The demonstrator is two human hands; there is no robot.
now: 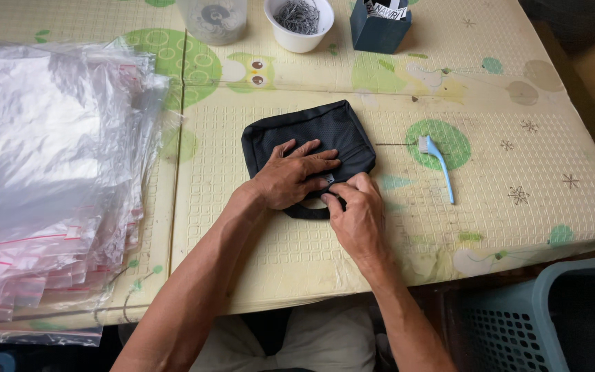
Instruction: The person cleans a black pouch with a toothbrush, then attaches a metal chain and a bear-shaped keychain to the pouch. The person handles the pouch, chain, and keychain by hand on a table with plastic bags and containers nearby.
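At the far left a thick stack of clear plastic bags (49, 172) with red seal strips lies fanned over the edge of the pale yellow foam mat (504, 234), which is printed with green circles and an owl. Behind it, near the mat's far edge, stands a clear plastic jar (212, 19), and just to its right a white cup (299, 27) filled with grey metal bits. In the middle of the mat lies a black fabric pouch (311, 134), flat and roughly square, well apart from the bags. The left hand (290, 176) rests palm down on the pouch's near half, fingers spread open and pressing the cloth flat, not gripping anything. Just beside it, the right hand (356, 210) sits at the pouch's near edge, its fingers curled and pinching there, close to a small pale tag (330, 179) and above the dark loop of the strap (308, 212) that sticks out toward the person; exactly what the fingertips pinch I cannot tell. Behind the pouch, to the right of the cup, stands a dark blue box (378, 29) holding a slip of paper. Further right on the mat lies a light blue brush (437, 164), apart from the pouch. At the lower right corner, below the mat's edge, is a blue-grey plastic basket (552, 310).
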